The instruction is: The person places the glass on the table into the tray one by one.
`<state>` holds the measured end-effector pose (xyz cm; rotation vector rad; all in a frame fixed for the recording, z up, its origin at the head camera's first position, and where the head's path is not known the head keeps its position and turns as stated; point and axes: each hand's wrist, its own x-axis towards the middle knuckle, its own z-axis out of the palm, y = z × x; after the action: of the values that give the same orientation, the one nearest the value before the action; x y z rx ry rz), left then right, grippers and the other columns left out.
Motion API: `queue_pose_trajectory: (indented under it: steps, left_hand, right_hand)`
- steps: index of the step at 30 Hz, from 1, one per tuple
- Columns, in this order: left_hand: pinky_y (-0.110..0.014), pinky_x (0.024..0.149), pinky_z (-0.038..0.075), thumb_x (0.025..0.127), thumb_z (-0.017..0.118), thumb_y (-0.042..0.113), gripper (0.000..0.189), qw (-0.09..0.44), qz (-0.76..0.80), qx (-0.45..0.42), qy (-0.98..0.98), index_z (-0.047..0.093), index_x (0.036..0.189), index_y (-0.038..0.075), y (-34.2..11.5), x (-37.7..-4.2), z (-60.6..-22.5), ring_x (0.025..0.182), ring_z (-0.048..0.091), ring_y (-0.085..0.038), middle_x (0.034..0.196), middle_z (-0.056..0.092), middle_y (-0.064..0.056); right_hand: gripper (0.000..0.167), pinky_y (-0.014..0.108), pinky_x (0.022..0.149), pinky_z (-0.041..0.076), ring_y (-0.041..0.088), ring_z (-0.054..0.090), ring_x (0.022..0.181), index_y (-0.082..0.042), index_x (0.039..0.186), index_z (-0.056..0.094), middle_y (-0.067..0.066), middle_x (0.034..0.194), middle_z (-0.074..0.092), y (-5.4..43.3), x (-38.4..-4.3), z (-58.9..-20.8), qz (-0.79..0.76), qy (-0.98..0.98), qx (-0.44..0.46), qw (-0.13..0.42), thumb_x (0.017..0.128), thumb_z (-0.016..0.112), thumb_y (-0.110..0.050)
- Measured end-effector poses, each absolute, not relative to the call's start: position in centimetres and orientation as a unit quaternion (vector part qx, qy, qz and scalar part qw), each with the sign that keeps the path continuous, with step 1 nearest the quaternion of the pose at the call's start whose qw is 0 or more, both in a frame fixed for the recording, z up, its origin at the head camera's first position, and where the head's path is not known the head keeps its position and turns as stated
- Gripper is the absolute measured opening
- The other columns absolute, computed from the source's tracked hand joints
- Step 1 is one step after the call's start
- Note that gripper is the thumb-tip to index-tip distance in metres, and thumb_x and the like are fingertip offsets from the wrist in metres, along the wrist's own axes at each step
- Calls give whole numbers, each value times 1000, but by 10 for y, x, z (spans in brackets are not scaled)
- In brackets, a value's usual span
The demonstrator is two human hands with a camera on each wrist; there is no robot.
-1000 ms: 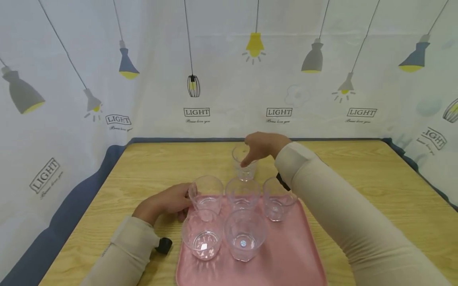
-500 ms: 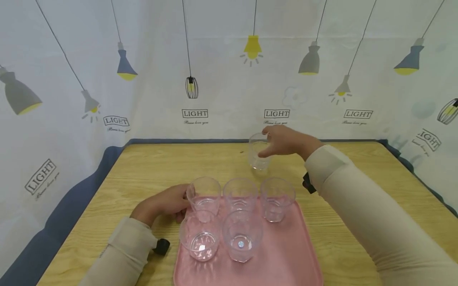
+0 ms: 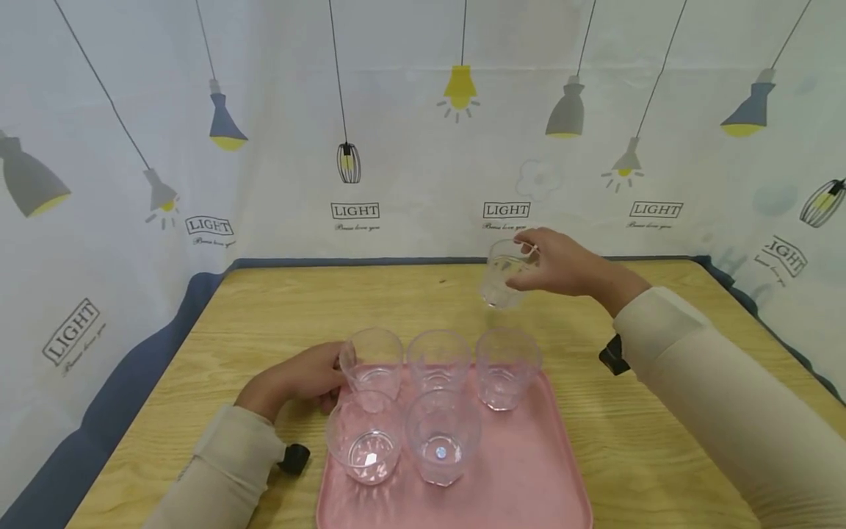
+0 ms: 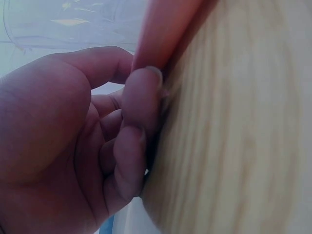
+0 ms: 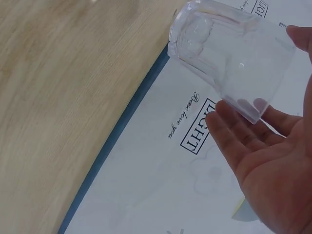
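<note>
Beyond the tray's far edge, my right hand (image 3: 562, 264) holds a clear plastic cup (image 3: 502, 273) by its upper part, thumb on one side and fingers on the other. The right wrist view shows this cup (image 5: 234, 53) with its faceted base off the table. My left hand (image 3: 307, 373) grips the far left corner of the pink tray (image 3: 529, 470); in the left wrist view the thumb and curled fingers pinch its rim (image 4: 161, 39). Several like cups stand upright on the tray: three along the far edge, among them a far right cup (image 3: 507, 367), and two nearer, including a near left cup (image 3: 365, 437).
The wooden table (image 3: 284, 301) extends around the tray. A white curtain (image 3: 410, 147) printed with lamps hangs behind and at both sides, with a dark blue border (image 3: 152, 345). The tray's near right part has bare pink surface.
My right hand has carried the cup to the right and slightly farther away, from behind the middle far cup to behind the far right one. The left hand keeps its grip on the tray.
</note>
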<state>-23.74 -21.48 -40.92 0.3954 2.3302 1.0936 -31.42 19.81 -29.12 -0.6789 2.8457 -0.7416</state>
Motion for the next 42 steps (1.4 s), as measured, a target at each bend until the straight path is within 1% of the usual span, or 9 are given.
queue_pose_trajectory:
  steps: [3,8,15,18,22,30,33,38,42]
  left_hand:
    - [-32,51,52,102,56,23,15,264,406,146,863,54,100,9,-215,-238,-410,53,57,-17,70,60,-7]
    - [-33,52,52,102,56,24,15,262,406,143,864,54,100,9,-214,-237,-409,53,57,-18,71,61,-7]
    - [-32,51,52,102,56,25,16,261,404,147,864,54,100,9,-214,-238,-408,52,57,-18,70,60,-7]
    - [-32,51,52,102,56,25,17,262,405,149,863,54,101,9,-214,-238,-407,51,57,-18,70,60,-7]
    - [-33,51,52,103,56,27,17,258,402,145,867,55,100,10,-215,-238,-407,51,57,-18,69,60,-7]
    - [-34,50,52,103,55,28,18,258,397,146,869,55,99,11,-215,-240,-408,51,58,-18,68,61,-7]
    - [-34,50,52,103,55,28,18,254,393,147,871,55,99,11,-215,-240,-408,50,58,-18,68,60,-7]
    - [-33,50,52,103,55,27,17,256,398,146,869,54,99,10,-216,-239,-410,50,57,-18,68,60,-7]
    - [-33,51,52,102,57,26,17,260,404,147,864,54,99,10,-215,-238,-412,51,57,-17,69,60,-7]
  right_hand:
    - [80,55,102,47,42,54,128,3,149,35,23,141,48,205,-308,-292,-267,938,-216,55,89,72,-34]
    - [79,59,108,41,43,48,133,2,149,34,23,143,47,216,-297,-292,-292,934,-199,50,90,72,-33]
    - [81,59,111,38,43,43,138,1,150,30,22,148,45,233,-286,-298,-298,935,-186,53,92,70,-39]
    - [81,57,110,41,42,46,136,-1,151,28,22,148,45,239,-280,-301,-316,930,-180,56,93,70,-38]
    - [81,55,104,47,40,52,130,-1,152,27,21,142,48,247,-270,-303,-325,928,-175,58,93,70,-37]
    - [79,48,91,56,36,60,119,-2,149,33,19,134,53,259,-247,-306,-307,933,-183,33,91,73,-38]
    - [78,46,89,57,34,61,118,-4,148,35,17,133,55,262,-238,-306,-307,933,-186,28,90,74,-37]
    - [75,46,92,56,31,61,115,-6,145,38,14,129,57,262,-221,-306,-307,931,-194,24,88,77,-36]
    - [76,45,92,56,30,63,113,-7,146,39,14,127,59,263,-206,-308,-310,926,-213,18,86,79,-31]
